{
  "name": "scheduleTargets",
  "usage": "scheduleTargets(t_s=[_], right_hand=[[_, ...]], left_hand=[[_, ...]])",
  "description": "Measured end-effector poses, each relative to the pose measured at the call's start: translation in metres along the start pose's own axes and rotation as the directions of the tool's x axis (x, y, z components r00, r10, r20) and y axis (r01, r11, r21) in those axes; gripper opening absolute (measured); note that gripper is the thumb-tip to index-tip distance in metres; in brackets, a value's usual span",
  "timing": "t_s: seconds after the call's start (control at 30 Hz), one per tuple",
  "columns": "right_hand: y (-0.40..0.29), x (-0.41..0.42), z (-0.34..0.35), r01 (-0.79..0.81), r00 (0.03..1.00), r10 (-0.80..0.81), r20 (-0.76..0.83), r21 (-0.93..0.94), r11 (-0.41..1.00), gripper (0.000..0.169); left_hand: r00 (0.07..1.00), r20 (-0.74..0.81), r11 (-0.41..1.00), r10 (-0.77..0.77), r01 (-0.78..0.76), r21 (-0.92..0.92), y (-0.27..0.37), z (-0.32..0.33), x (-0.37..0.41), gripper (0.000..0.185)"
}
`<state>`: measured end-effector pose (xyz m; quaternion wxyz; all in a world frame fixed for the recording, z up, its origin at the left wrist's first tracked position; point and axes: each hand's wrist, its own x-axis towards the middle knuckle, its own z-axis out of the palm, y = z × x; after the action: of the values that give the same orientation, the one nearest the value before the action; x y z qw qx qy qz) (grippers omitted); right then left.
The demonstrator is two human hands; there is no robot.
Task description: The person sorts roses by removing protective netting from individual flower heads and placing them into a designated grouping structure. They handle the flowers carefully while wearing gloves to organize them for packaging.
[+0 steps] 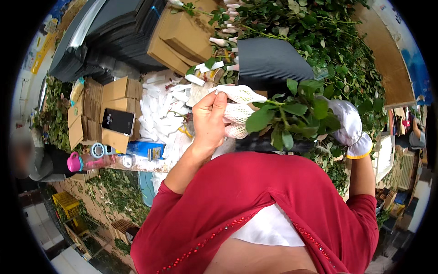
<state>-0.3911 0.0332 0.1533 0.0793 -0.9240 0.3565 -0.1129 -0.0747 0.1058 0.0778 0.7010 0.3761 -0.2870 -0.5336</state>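
Note:
My bare left hand (209, 120) pinches the tip of a white foam net sleeve (242, 94) between thumb and fingers. The sleeve covers a flower bud, likely a rose, whose leafy stem (285, 111) runs off to the right. Two more sleeved buds (236, 113) lie just below it, close to my palm. My right hand (345, 120), in a white glove with a yellow-edged cuff, grips the stem end; leaves hide its fingertips. Beneath the stem is black corrugated sheeting (273, 56).
Loose white sleeves (159, 109) lie heaped left of my hand. A phone (118, 121) rests on folded cardboard (116, 92), near a pink-capped bottle (85, 161) and a blue box (146, 150). Leafy stems (342, 48) pile up behind and right. Black sheets (116, 37) are stacked back left.

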Motion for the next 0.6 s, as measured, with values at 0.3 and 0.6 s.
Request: scheduleTargets(t_s=[0.3, 0.6], right_hand=[[0.023, -0.014, -0.055, -0.353, 0.935, 0.354, 0.001, -0.077, 0.933, 0.048], [0.008, -0.041, 0.066, -0.225, 0.886, 0.410, 0.216, -0.573, 0.788, 0.071]], left_hand=[[0.960, -0.079, 0.706, 0.270, -0.142, 0.694, 0.136, -0.164, 0.001, 0.025], [0.919, 0.378, 0.201, -0.110, -0.351, 0.914, 0.005, -0.099, -0.002, 0.024]])
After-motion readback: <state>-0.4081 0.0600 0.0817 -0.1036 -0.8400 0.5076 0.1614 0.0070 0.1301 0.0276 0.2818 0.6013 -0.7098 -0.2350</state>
